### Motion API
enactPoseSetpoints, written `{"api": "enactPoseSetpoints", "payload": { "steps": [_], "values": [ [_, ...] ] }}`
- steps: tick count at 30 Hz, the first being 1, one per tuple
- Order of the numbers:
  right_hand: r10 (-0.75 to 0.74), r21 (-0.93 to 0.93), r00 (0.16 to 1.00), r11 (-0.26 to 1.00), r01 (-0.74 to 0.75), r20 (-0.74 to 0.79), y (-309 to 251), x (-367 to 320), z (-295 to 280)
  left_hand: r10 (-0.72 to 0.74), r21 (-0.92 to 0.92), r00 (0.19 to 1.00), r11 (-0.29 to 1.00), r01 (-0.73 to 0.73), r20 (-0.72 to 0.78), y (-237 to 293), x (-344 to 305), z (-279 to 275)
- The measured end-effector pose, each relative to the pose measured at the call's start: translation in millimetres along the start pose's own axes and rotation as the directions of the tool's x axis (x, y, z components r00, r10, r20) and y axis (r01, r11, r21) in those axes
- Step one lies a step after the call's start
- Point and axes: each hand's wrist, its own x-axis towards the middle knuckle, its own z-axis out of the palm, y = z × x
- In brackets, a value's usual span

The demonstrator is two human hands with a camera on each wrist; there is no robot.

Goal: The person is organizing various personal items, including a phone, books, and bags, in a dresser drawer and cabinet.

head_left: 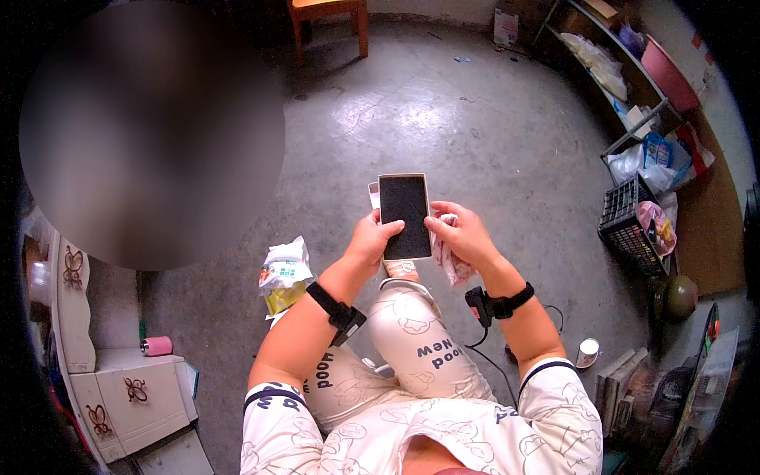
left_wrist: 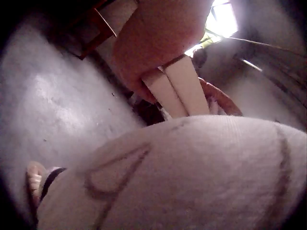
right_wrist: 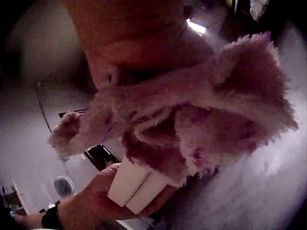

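The box point(head_left: 404, 215) is between both hands: the left hand point(head_left: 370, 241) grips its left edge, the right hand point(head_left: 463, 236) pinches its right edge together with a fluffy cloth point(head_left: 453, 267).

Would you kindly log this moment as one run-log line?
left hand: grips beige box | right hand: holds beige box, pink cloth

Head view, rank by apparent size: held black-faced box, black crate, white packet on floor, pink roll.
Largest: black crate and black-faced box, roughly alike, box nearer camera.
Then white packet.
Smallest: pink roll.
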Motion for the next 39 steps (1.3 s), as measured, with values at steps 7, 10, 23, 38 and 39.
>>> {"api": "enactPoseSetpoints", "payload": {
  "steps": [7, 10, 23, 38, 39],
  "values": [
    [0.159, 0.274, 0.981, 0.944, -0.185, 0.113, 6.5, 6.3, -0.8, -0.137, -0.01, 0.988, 0.99, 0.138, 0.064, 12.4, -11.2, 11.8],
    [0.164, 0.29, 0.982, 0.939, -0.185, 0.095, 9.6, 6.8, 2.7, -0.17, -0.002, 0.985, 0.985, 0.17, 0.027, 5.5, -5.4, 5.6],
    [0.063, 0.748, 0.847, 0.437, -0.499, 0.529, 25.9, -4.8, 4.9, -0.236, -0.343, 0.955, 0.895, 0.286, 0.181, 4.0, 5.0, -5.5],
    [-0.2, 0.897, 0.875, 0.125, -0.424, 0.441, 28.3, -3.0, 6.6, -0.086, -0.439, 0.995, 0.892, 0.103, 0.058, 13.9, 4.1, -7.2],
    [-0.2, 0.897, 0.874, 0.127, -0.424, 0.442, 32.0, -2.2, 3.3, -0.085, -0.441, 0.995, 0.892, 0.102, 0.058, 14.4, 5.0, -8.8]
  ]
}}
